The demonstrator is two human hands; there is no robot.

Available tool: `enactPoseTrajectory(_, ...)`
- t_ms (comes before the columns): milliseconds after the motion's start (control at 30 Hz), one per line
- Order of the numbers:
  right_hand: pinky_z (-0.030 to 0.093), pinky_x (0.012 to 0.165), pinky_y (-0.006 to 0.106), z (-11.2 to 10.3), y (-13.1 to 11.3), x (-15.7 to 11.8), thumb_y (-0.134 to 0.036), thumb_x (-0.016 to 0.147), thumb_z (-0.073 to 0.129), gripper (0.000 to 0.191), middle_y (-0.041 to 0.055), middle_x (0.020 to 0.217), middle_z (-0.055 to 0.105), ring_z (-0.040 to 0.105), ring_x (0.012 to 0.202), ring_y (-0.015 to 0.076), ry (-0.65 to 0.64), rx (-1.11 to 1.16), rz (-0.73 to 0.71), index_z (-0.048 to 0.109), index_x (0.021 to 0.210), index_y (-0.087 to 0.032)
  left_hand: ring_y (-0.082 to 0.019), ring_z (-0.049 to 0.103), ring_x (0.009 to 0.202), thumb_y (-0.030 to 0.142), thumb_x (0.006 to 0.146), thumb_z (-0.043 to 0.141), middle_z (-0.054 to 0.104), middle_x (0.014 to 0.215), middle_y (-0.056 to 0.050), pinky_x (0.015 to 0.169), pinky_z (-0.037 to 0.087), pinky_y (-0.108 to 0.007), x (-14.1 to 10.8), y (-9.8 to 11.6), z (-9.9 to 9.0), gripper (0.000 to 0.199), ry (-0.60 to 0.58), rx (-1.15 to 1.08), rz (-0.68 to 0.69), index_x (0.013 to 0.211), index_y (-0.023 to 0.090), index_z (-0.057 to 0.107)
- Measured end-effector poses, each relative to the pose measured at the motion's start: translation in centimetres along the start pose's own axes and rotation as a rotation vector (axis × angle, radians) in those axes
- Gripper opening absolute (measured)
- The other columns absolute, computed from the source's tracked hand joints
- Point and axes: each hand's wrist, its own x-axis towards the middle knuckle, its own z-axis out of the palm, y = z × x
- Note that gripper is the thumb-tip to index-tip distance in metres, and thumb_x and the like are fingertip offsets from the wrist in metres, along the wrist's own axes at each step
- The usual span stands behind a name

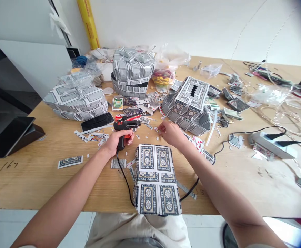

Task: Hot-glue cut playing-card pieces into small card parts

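Note:
My left hand (119, 140) is wrapped round the handle of a black and orange glue gun (121, 136), its nozzle pointing right. My right hand (167, 131) reaches down to the table among small card scraps, fingertips pinched together near a tiny piece; what they hold, if anything, is too small to make out. Between my forearms, at the table's front edge, lies a box shape covered with blue patterned playing cards (157, 179). The gun's black cord (124, 177) runs down towards this box.
Card-built boxes stand at the back left (79, 100), back centre (133, 70) and right of centre (185, 103). A phone (97, 122) lies left of the glue gun. A power strip (274, 144) with cords sits at the right. Scraps and loose cards litter the wooden table (93, 193).

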Motion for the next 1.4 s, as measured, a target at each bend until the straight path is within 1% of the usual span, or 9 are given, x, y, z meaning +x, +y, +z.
enactPoseTrajectory(167, 0.049, 0.078, 0.034, 0.0, 0.1, 0.2, -0.002, 0.087, 0.069, 0.022, 0.0096, 0.094, 0.08, 0.073, 0.088, 0.0248, -0.01, 0.141, -0.019, 0.073, 0.103, -0.018, -0.012, 0.051, 0.059, 0.044, 0.074, 0.084, 0.059, 0.069, -0.003, 0.057, 0.041, -0.027, 0.0, -0.1, 0.2, 0.036, 0.024, 0.016, 0.002, 0.069, 0.016, 0.062)
enactPoseTrajectory(267, 0.051, 0.075, 0.034, 0.4, 0.1, 0.7, -0.019, 0.097, 0.068, 0.005, 0.0066, 0.088, 0.078, 0.071, 0.08, 0.0219, -0.021, 0.253, -0.041, 0.071, 0.1, -0.019, -0.012, 0.051, 0.058, 0.044, 0.071, 0.085, 0.06, 0.07, -0.002, 0.056, 0.04, -0.027, -0.1, -0.1, 0.3, 0.036, 0.085, 0.036, 0.022, 0.071, 0.016, 0.064)
enactPoseTrajectory(367, 0.05, 0.065, 0.033, 1.4, 0.0, 1.0, -0.042, 0.1, 0.067, 0.022, 0.0026, 0.074, 0.072, 0.065, 0.066, 0.0191, -0.064, 0.539, -0.076, 0.068, 0.093, -0.021, -0.011, 0.051, 0.058, 0.043, 0.07, 0.085, 0.061, 0.07, -0.002, 0.055, 0.038, -0.026, -0.1, -0.3, 0.3, 0.034, 0.131, 0.042, 0.049, 0.071, 0.015, 0.064)
enactPoseTrajectory(467, 0.044, 0.057, 0.032, 2.8, -0.2, 1.1, -0.06, 0.091, 0.075, 0.039, -0.0003, 0.065, 0.066, 0.058, 0.057, 0.017, -0.117, 0.851, -0.089, 0.068, 0.089, -0.022, -0.011, 0.051, 0.058, 0.042, 0.074, 0.083, 0.06, 0.07, -0.002, 0.056, 0.037, -0.026, -0.2, -0.4, 0.3, 0.032, 0.149, 0.078, 0.073, 0.07, 0.015, 0.065)
enactPoseTrajectory(567, 0.039, 0.055, 0.03, 3.7, -0.5, 0.9, -0.072, 0.082, 0.081, 0.051, -0.0014, 0.063, 0.064, 0.053, 0.056, 0.0151, -0.105, 0.911, -0.081, 0.069, 0.086, -0.022, -0.012, 0.052, 0.058, 0.043, 0.078, 0.08, 0.06, 0.068, -0.002, 0.057, 0.037, -0.027, -0.2, -0.5, 0.4, 0.032, 0.154, 0.162, 0.085, 0.069, 0.015, 0.065)
enactPoseTrajectory(800, 0.03, 0.053, 0.028, 4.0, -0.5, 0.4, -0.071, 0.081, 0.083, 0.052, -0.0038, 0.064, 0.06, 0.045, 0.056, 0.012, -0.107, 0.948, -0.142, 0.069, 0.083, -0.021, -0.012, 0.052, 0.058, 0.044, 0.078, 0.079, 0.059, 0.067, -0.002, 0.057, 0.037, -0.028, -0.3, -0.2, 0.6, 0.033, 0.149, 0.195, 0.072, 0.067, 0.016, 0.065)
enactPoseTrajectory(933, 0.032, 0.055, 0.028, 3.9, -0.5, 0.3, -0.067, 0.081, 0.085, 0.048, -0.0033, 0.066, 0.06, 0.047, 0.06, 0.0126, -0.109, 0.946, -0.17, 0.071, 0.081, -0.021, -0.013, 0.052, 0.059, 0.044, 0.078, 0.079, 0.06, 0.068, -0.003, 0.057, 0.038, -0.028, -0.3, -0.2, 0.7, 0.033, 0.149, 0.194, 0.059, 0.068, 0.016, 0.065)
enactPoseTrajectory(1133, 0.034, 0.056, 0.028, 3.5, -0.7, 0.2, -0.064, 0.077, 0.087, 0.046, -0.0023, 0.064, 0.06, 0.051, 0.064, 0.0145, -0.126, 0.977, -0.134, 0.073, 0.079, -0.021, -0.013, 0.052, 0.058, 0.044, 0.076, 0.08, 0.06, 0.066, -0.002, 0.057, 0.039, -0.029, -0.4, -0.2, 1.0, 0.033, 0.153, 0.226, 0.073, 0.067, 0.017, 0.064)
enactPoseTrajectory(1400, 0.031, 0.056, 0.029, 3.0, -0.9, 0.0, -0.067, 0.073, 0.089, 0.05, -0.0033, 0.063, 0.059, 0.046, 0.06, 0.0123, -0.134, 0.988, -0.119, 0.072, 0.076, -0.02, -0.012, 0.049, 0.057, 0.045, 0.08, 0.078, 0.057, 0.065, -0.001, 0.056, 0.037, -0.028, -0.4, -0.1, 1.1, 0.036, 0.142, 0.225, 0.076, 0.065, 0.018, 0.06)
